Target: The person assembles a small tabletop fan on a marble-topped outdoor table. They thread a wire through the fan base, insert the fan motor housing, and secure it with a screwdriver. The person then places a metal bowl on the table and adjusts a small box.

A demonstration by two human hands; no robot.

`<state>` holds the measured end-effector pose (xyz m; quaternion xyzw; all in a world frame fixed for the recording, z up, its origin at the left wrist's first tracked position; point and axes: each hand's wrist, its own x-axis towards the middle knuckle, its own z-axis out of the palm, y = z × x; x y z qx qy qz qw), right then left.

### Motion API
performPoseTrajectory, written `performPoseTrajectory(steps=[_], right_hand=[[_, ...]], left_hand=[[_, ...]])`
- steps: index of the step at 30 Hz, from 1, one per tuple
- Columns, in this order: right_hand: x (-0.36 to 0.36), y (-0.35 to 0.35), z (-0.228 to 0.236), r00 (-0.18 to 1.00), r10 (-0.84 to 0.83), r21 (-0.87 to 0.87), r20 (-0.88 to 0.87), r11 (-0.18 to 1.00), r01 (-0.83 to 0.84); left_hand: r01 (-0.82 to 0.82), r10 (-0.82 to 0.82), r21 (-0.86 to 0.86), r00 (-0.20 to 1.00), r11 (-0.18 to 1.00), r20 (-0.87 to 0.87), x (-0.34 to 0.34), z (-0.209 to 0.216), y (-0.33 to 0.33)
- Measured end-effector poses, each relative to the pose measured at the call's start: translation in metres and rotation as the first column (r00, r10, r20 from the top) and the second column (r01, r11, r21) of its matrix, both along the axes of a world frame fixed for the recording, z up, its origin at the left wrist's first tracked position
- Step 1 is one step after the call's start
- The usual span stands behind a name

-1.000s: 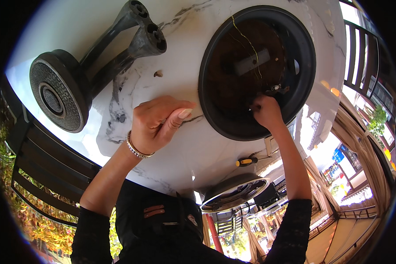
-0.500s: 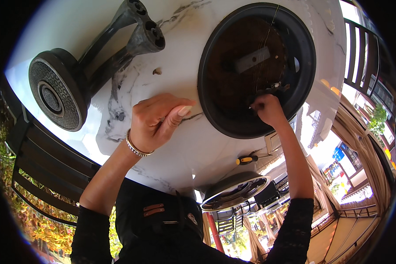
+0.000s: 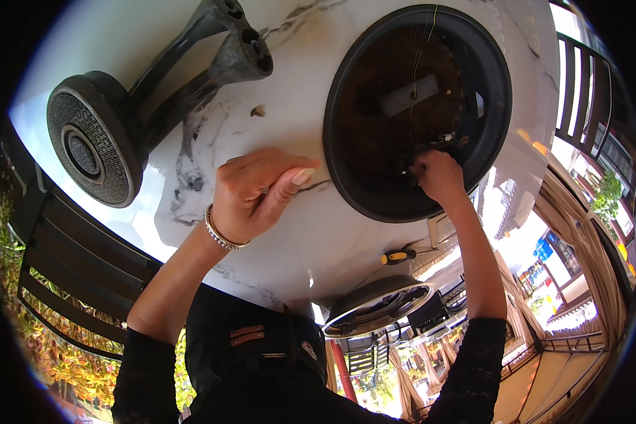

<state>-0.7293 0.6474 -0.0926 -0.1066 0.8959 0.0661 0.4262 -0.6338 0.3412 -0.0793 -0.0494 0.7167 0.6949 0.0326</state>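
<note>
On the near side of the marble-patterned table (image 3: 293, 120) lies a screwdriver (image 3: 398, 257) with a yellow-and-black handle. Beyond it, the left hand (image 3: 260, 196), wearing a bracelet (image 3: 221, 233) at the wrist, hovers with thumb and forefinger pressed together. The right hand (image 3: 439, 178) reaches into a round black pan (image 3: 489, 134), its fingers curled; whether they grip anything is hidden. Farther inside the pan are a grey rectangular plate (image 3: 408, 101) and thin yellow wire (image 3: 418, 55). Far left rests a round-headed, two-tubed burner (image 3: 95, 145).
</note>
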Motion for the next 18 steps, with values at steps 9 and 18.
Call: performPoseTrajectory(steps=[9,18], right_hand=[[0.006,-0.001,-0.005,0.999,0.053,-0.033,-0.003,0.998,-0.054],[0.014,0.003,-0.002,0.991,0.115,-0.110,-0.067,0.986,-0.122]], left_hand=[[0.012,-0.013,-0.040,0.999,0.999,-0.029,0.000,0.001,0.000],[-0.012,0.010,-0.019,0.998,1.000,-0.068,-0.001,-0.001,0.002]])
